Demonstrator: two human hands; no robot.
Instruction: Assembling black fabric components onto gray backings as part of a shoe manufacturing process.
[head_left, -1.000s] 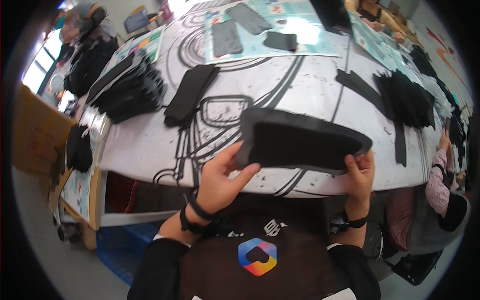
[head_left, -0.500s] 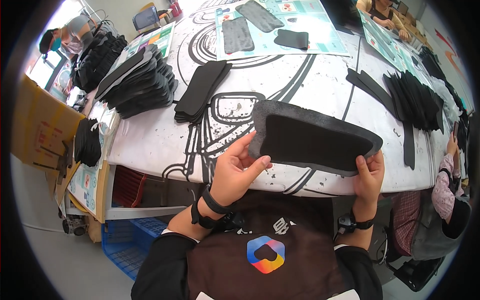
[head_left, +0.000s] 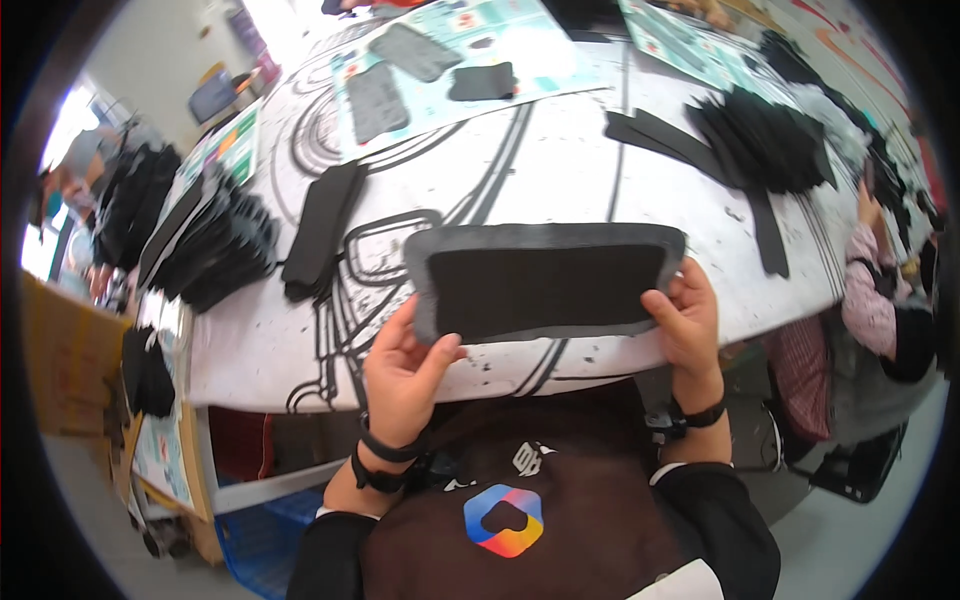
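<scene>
I hold a flat, roughly rectangular panel point(head_left: 550, 290), with a black middle and a grey, slightly fuzzy border, above the near part of the table. My left hand point(head_left: 408, 372) grips its lower left corner, thumb on the front face and fingers behind. At the right end, my right hand point(head_left: 688, 322) pinches the edge the same way. Left of the panel lies a neat stack of black pieces point(head_left: 325, 228). A taller pile of grey and black pieces point(head_left: 220, 245) stands farther left.
A white cloth with black line drawings covers the table point(head_left: 560, 190). Two grey pieces point(head_left: 378, 100) and a black piece point(head_left: 482, 82) lie on a printed sheet point(head_left: 540, 60) at the back. Fanned black pieces point(head_left: 765, 140) and strips point(head_left: 766, 232) lie right. A person's pink sleeve point(head_left: 868, 290) shows at far right.
The panel has gone from slanting down to the right to nearly level, still in both hands. The whole view has turned, so the table's things sit farther left.
</scene>
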